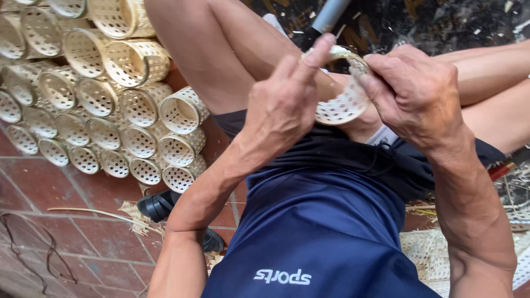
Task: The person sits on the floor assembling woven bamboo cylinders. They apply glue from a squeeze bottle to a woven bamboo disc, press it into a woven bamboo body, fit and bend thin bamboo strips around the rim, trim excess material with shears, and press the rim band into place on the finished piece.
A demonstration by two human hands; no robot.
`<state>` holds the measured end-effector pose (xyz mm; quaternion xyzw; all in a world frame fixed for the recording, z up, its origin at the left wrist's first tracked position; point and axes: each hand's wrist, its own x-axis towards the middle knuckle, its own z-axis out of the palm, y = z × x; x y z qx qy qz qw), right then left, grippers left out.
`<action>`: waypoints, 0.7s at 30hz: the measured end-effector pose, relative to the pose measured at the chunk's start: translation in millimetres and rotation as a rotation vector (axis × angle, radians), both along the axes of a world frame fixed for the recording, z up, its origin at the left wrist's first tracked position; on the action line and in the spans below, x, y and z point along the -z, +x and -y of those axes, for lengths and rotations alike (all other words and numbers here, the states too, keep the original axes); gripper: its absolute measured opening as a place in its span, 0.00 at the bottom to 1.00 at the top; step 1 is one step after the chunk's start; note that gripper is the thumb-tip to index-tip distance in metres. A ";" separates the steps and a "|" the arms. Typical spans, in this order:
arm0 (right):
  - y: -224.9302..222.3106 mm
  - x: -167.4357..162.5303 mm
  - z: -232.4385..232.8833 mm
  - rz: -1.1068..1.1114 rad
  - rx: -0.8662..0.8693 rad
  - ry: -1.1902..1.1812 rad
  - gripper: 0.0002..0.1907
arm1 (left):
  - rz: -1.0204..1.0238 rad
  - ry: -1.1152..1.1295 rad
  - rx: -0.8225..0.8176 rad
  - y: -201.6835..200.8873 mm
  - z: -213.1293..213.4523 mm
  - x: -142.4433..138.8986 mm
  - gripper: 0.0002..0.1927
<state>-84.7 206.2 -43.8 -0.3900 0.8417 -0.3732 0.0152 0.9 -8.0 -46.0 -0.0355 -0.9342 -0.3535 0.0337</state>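
Seated above a brick floor (83, 232), a person's left hand (284, 105) and right hand (411, 94) both grip a small woven basket (342, 105) over the knees, beside stacked finished baskets (99, 94).

Stacked woven baskets (110, 94) on brick floor (83, 221)

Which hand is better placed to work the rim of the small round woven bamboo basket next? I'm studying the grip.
Probably the right hand: its fingertips pinch the small round woven bamboo basket's rim, while the left hand steadies it.
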 end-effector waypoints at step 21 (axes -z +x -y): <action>35.9 33.4 7.2 0.150 0.038 -0.123 0.07 | -0.189 -0.248 0.127 -5.6 12.7 32.1 0.11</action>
